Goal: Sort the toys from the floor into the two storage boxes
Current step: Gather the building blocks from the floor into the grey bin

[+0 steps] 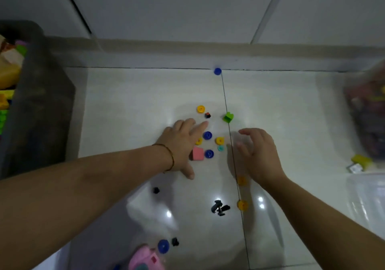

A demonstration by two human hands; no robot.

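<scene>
the toys lie mostly mid-floor: a cluster of discs, a pink block and a green block, with black bits, more discs and a pink toy nearer, and one blue disc far by the wall. the left hand is spread flat over the cluster, grasping nothing. the right hand hovers just right of it, fingers loosely curled, apparently empty. the dark box at left already holds coloured pieces, and a blurred clear container far right does too. judging by the scatter, much sorting is left.
</scene>
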